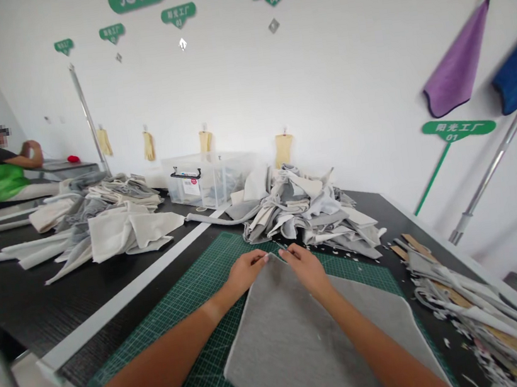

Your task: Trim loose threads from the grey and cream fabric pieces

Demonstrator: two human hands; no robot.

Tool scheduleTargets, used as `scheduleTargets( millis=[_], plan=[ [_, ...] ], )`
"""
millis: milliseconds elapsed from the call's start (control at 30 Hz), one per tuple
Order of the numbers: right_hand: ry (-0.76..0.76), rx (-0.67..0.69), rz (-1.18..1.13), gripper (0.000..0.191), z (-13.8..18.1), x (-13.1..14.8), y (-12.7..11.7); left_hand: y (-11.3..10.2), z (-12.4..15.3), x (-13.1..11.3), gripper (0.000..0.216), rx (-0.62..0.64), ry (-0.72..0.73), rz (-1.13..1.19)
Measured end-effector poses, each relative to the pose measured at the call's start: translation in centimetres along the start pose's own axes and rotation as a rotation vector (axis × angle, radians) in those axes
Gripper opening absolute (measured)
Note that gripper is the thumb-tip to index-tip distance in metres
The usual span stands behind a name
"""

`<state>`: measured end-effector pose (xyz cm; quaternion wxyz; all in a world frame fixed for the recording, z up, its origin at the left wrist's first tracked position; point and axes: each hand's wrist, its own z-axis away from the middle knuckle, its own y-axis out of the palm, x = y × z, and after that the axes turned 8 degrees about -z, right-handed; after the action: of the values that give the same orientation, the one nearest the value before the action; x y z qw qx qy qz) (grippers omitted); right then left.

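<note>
Fingers [258,259] of the left hand [244,273] pinch together on the far corner of a grey fabric panel [297,341], while those of the right hand [307,269] curl close at the same corner around something thin and blurred; whether they grip it cannot be told. The panel lies flat on a green cutting mat [191,297] on the dark tabletop [24,294], its near edge cut off by the frame, both forearms [167,364] covering part of it.

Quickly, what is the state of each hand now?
Left hand: closed, pinching the far corner of the grey cloth.
Right hand: closed, pinching the same corner.
</note>
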<state>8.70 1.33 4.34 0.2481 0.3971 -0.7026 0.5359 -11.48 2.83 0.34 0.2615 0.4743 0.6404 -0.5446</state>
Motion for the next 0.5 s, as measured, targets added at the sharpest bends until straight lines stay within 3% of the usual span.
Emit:
scheduleTargets(
  millis=[167, 500],
  plan=[
    [-0.032, -0.018, 0.012, 0.04, 1.1, -1.0, 2.1, -0.2, -0.1, -0.5, 0.038, -0.024, -0.011, -0.036],
    [-0.05, 0.034, 0.053, 0.042, 2.3, -0.6, 2.0, 0.1, -0.4, 0.2, 0.04, 0.051, 0.145, 0.014]
  ],
)
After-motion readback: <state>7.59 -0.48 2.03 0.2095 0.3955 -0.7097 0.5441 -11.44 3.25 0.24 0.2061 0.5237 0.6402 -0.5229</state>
